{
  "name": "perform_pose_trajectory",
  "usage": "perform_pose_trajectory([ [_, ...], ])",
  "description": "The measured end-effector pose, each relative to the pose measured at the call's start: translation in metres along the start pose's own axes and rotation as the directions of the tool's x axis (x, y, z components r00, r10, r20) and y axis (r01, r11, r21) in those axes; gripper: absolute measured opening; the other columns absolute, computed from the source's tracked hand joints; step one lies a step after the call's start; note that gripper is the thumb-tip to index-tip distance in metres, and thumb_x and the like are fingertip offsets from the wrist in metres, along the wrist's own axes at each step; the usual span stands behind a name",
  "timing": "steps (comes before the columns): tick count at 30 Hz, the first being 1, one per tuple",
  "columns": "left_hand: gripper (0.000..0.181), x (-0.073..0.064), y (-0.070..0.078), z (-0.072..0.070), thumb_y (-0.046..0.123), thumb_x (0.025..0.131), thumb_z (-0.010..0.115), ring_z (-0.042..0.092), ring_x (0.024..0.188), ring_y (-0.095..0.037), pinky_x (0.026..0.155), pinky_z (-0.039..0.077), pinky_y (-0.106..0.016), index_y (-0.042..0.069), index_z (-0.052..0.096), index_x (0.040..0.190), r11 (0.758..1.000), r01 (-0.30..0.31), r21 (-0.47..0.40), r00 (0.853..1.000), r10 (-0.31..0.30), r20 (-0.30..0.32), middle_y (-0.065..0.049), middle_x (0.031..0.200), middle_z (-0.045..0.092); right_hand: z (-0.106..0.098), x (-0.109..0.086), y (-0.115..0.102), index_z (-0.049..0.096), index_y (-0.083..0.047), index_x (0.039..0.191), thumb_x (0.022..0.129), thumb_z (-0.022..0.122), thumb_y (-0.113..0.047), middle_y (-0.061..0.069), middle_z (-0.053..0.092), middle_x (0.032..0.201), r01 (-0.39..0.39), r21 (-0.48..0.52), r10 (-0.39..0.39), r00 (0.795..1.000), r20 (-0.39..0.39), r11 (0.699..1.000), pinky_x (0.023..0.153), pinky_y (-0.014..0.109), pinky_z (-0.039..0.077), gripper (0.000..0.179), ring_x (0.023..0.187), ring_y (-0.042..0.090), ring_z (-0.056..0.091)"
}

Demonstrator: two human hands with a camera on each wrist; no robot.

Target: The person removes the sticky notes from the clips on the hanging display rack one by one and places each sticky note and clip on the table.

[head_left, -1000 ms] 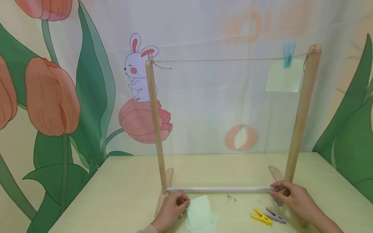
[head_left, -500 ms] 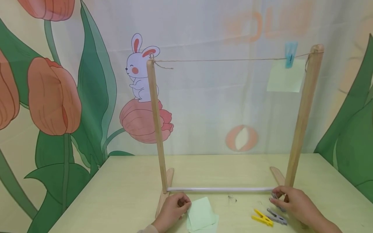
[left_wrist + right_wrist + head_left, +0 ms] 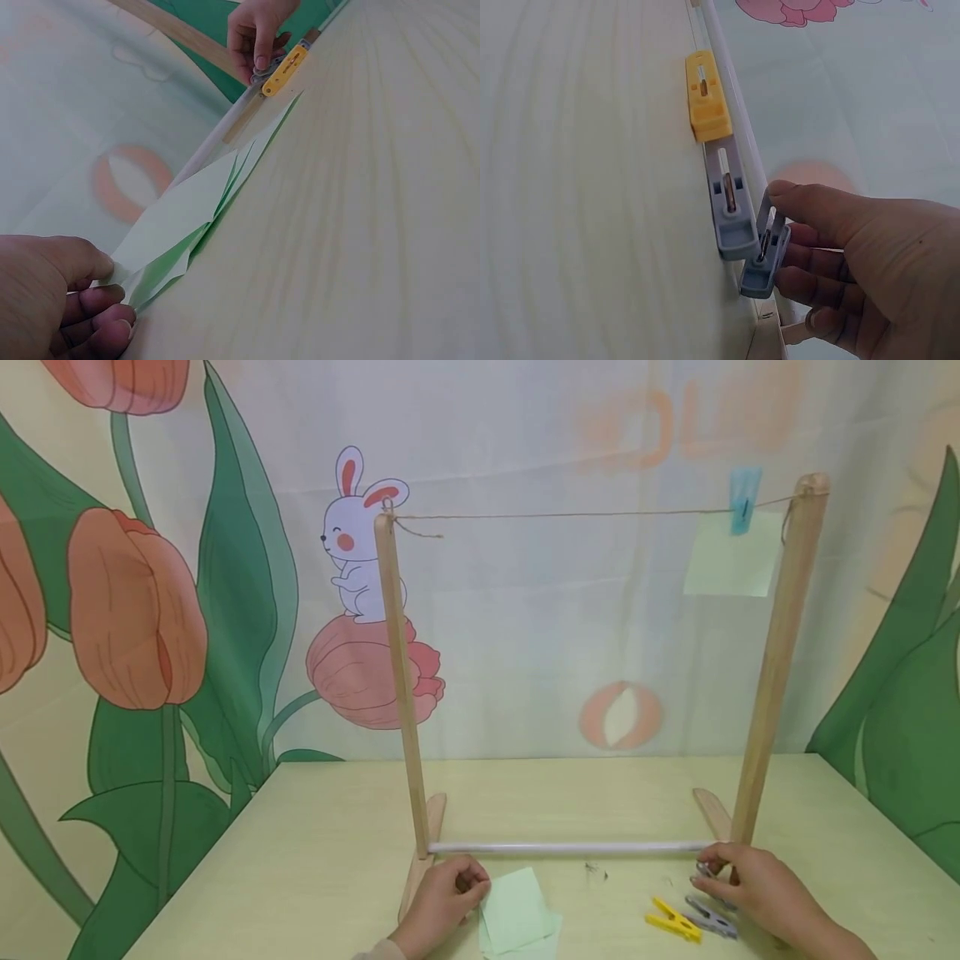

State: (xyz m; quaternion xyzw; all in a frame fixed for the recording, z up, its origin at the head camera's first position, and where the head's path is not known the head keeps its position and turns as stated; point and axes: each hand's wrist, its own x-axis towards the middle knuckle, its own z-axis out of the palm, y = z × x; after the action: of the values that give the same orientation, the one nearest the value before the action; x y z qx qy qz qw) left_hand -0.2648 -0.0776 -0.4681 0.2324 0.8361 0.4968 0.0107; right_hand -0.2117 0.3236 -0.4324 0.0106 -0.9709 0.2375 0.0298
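At the left end of a small stack of pale green paper squares [image 3: 517, 910], my left hand [image 3: 444, 897] pinches the top sheet by its left edge. The left wrist view shows that sheet [image 3: 184, 214] tilted up from the others. My right hand [image 3: 768, 885] holds a grey clothespin [image 3: 763, 262] between thumb and fingers, low by the foot of the right post. On the table just in front of that hand lie a yellow clothespin [image 3: 672, 922] and a second grey clothespin [image 3: 712, 917], side by side.
A wooden frame stands on the table, with a left post [image 3: 401, 693], a right post [image 3: 776, 668] and a white bottom rod [image 3: 562, 847]. From the string [image 3: 555, 515] between the post tops hangs a green square [image 3: 731, 560] under a blue clothespin [image 3: 744, 502].
My right hand has drawn slightly toward me, with the grey clothespin turning in its fingers so that less of it shows. The left hand stays at the paper.
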Motion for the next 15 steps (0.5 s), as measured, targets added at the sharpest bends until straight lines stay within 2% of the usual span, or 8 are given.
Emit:
perform_pose_trajectory([
  [4,0.007,-0.0005,0.0013,-0.0004,0.012,0.090,0.065,0.050,0.061,0.002,0.044,0.046,-0.013,0.006,0.063,0.088,1.000,-0.001,-0.004,1.000,0.001,-0.001,-0.001,0.078,0.061,0.0010,0.0000,0.0012,0.069,-0.015,0.096,0.080,0.075,-0.037,-0.006,0.066,0.086,-0.001,-0.022,0.001,1.000,0.003,1.000,0.057,0.023,0.041,0.028,0.067,0.011,0.048],
  [9,0.006,-0.0001,0.0016,-0.0002,0.012,0.090,0.065,0.050,0.060,0.002,0.044,0.045,-0.012,0.005,0.064,0.089,1.000,-0.010,-0.004,1.000,0.010,-0.004,-0.001,0.077,0.060,0.0028,-0.0011,0.0042,0.068,-0.018,0.091,0.078,0.075,-0.037,-0.009,0.066,0.084,0.036,-0.042,-0.036,0.999,-0.008,0.998,0.057,0.023,0.041,0.024,0.065,0.008,0.047],
  [15,0.007,0.0001,0.0003,-0.0005,0.011,0.089,0.066,0.050,0.061,0.002,0.043,0.045,-0.012,0.005,0.064,0.089,1.000,-0.017,0.003,1.000,0.017,-0.010,0.000,0.077,0.060,0.0038,0.0006,0.0034,0.067,-0.017,0.089,0.077,0.077,-0.036,-0.007,0.065,0.082,0.024,-0.055,-0.024,1.000,0.004,0.998,0.060,0.027,0.043,0.024,0.068,0.011,0.049],
])
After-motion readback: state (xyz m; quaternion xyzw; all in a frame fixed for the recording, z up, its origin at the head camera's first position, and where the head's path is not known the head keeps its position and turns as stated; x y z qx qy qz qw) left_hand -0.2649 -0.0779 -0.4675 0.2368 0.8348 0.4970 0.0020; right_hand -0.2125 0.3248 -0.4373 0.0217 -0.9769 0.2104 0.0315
